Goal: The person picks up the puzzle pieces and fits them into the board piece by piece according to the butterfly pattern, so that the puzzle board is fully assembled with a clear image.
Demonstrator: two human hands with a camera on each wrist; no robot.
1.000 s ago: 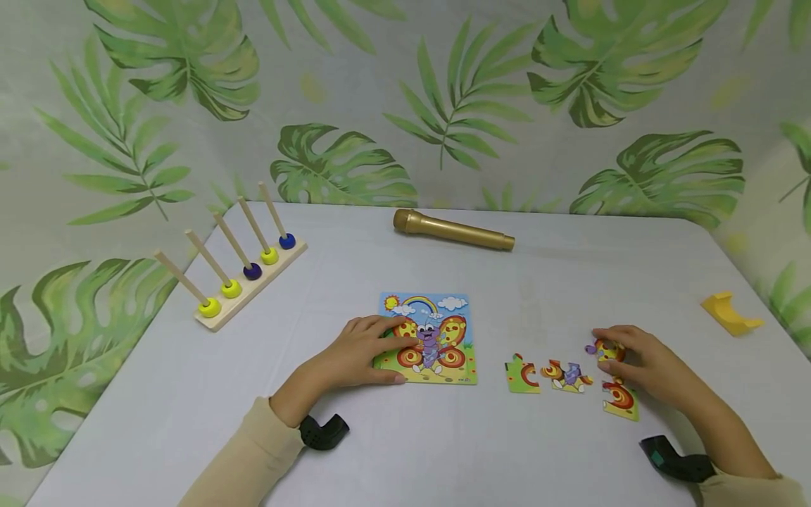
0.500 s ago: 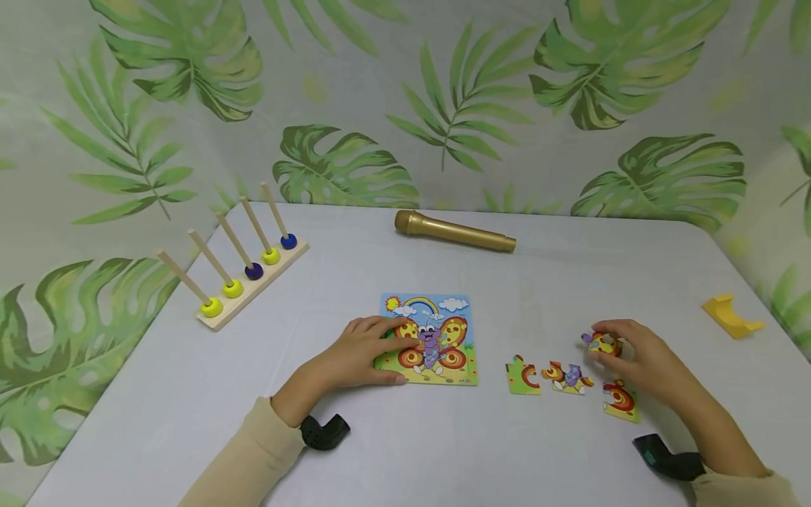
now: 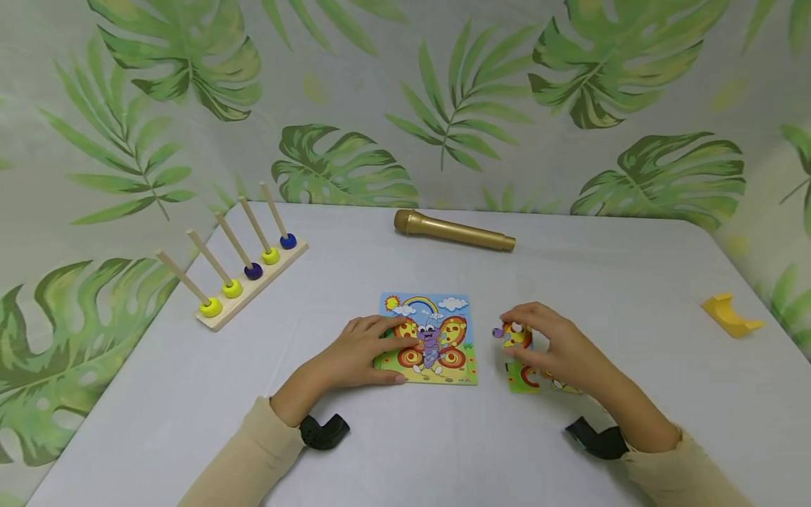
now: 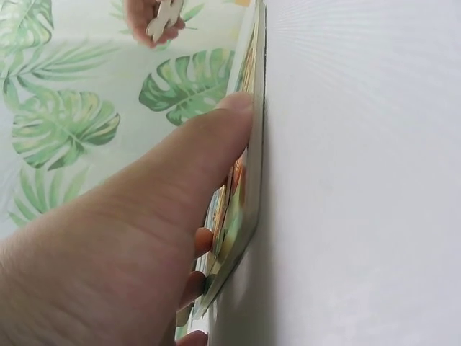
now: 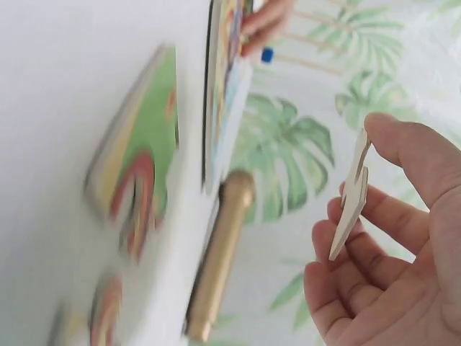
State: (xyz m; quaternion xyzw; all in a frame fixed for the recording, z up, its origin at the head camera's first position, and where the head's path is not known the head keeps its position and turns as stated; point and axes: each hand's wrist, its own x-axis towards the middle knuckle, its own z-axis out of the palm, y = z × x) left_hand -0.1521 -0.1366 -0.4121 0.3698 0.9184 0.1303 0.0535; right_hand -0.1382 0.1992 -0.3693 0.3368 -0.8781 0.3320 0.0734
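The right hand (image 3: 560, 345) holds a puzzle piece (image 3: 517, 336) clamped between thumb and fingertips, raised off the white table (image 3: 443, 443). The piece's purple knob juts out past the fingertips, toward the butterfly board (image 3: 440, 345). In the right wrist view its pale, unprinted side and thin edge show (the other fingers curl loosely behind it). The left hand (image 3: 361, 355) rests on the board's left part, index and middle fingers apart across the picture, thumb at the near edge.

A narrow strip of table separates the board's right edge from the held piece. Just below the piece lies a green piece (image 3: 522, 381), with another piece (image 3: 564, 386) beside it, partly covered by the right hand. Bare table runs from the board's near edge toward the person; beyond its far edge lies a gold microphone (image 3: 453, 230).
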